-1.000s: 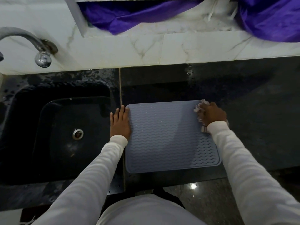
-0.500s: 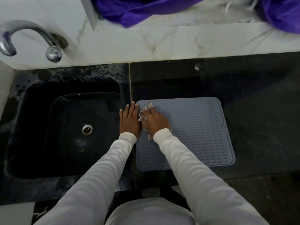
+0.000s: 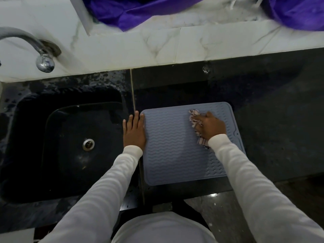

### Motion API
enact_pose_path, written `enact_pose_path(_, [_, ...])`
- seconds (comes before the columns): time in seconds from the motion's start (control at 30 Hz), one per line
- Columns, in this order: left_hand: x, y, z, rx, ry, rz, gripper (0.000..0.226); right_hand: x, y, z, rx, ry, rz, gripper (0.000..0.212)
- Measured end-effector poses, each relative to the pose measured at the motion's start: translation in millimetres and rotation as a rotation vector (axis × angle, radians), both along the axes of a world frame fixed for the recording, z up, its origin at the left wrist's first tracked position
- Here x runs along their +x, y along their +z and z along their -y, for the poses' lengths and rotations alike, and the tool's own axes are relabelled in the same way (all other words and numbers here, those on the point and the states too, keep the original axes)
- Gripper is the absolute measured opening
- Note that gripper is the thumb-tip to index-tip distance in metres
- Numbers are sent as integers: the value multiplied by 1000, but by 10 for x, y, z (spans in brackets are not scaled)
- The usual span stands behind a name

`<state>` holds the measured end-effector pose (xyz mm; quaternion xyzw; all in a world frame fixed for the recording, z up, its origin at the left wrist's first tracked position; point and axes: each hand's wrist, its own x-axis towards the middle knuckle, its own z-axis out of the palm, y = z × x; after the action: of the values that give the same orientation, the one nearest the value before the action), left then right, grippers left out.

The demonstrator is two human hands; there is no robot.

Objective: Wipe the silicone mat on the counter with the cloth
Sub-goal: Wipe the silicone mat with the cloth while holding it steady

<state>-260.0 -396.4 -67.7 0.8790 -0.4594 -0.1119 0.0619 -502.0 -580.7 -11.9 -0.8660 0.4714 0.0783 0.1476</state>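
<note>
right hand (image 3: 213, 126) presses cloth (image 3: 195, 118) onto the mat (image 3: 171, 151).

I see my left hand (image 3: 134, 131) lying flat, palm down, fingers straight and together, pointing away from me. My right hand (image 3: 213, 127) is curled, knuckles up, bunching a cloth (image 3: 195, 120) beneath it. Both arms reach forward in white sleeves (image 3: 108, 186).
</note>
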Motion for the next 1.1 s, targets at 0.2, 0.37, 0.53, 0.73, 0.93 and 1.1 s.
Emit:
enact_pose_path(0.2, [-13, -13, 2, -2, 9, 1, 54, -671, 62, 447, -15, -194, -74, 42])
enact_pose_path(0.37, [-33, -21, 12, 8, 26, 5, 53, -997, 107, 671, -59, -285, -85, 41])
enact_pose_path(0.53, [-29, -6, 14, 13, 37, 17, 53, -966, 131, 667, -49, -280, -66, 38])
enact_pose_path(0.73, [-8, 44, 1, 41, 14, 25, 53, -575, 307, 420, -70, -202, 7, 41])
enact_pose_path(0.93, [2, 114, -8, 66, -30, 17, 67, 572, 356, -426, -6, 53, 288, 33])
enact_pose_path(1.1, [43, 111, -35, 69, -65, 38, 67, 1480, -18, -1144, 122, 200, 185, 49])
